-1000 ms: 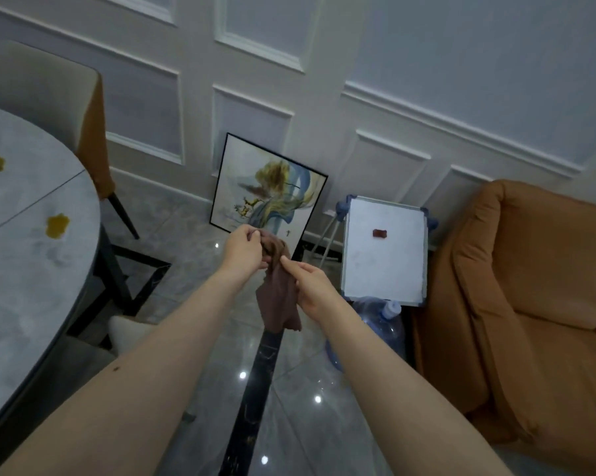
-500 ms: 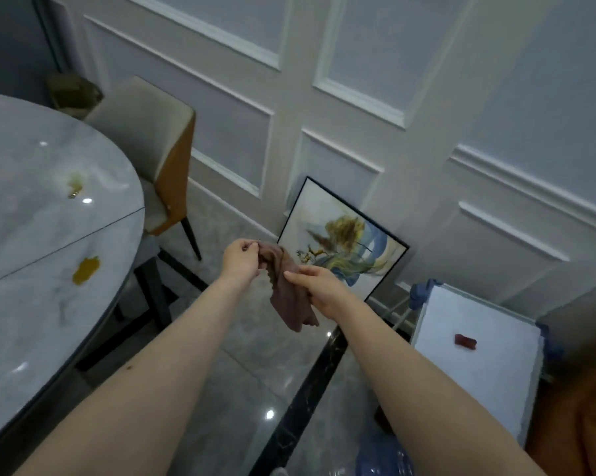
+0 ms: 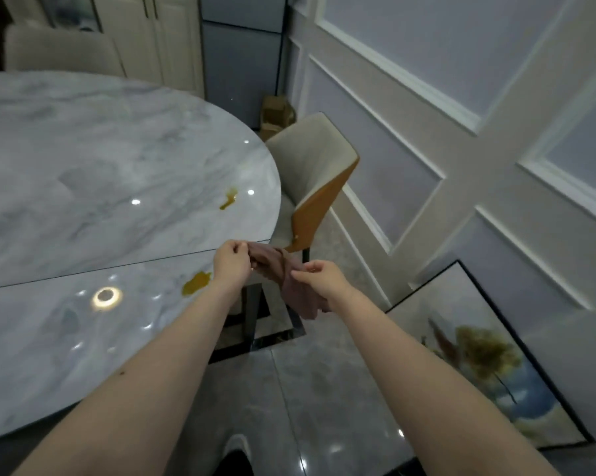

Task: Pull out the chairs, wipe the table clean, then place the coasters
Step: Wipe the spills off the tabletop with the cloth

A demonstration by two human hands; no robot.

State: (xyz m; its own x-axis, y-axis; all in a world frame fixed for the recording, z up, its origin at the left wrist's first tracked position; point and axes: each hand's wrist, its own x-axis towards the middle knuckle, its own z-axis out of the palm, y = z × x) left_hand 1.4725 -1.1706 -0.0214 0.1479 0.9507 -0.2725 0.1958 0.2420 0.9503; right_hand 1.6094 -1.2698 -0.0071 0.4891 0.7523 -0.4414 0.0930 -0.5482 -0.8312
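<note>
Beside marble table [image 3: 83, 166], brown cloth [image 3: 283, 276]

1. Both forearms are bare from elbow to wrist; no sleeve shows on either.
2. The left forearm [image 3: 159, 365] carries a small dark mole on its upper side.
3. The left hand [image 3: 231, 261] and right hand [image 3: 324, 280] wear no gloves, rings or watch.

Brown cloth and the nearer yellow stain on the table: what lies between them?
In the head view, only the left hand gripping the brown cloth lies between it and the nearer yellow stain; the right hand holds the cloth's other side.
</note>
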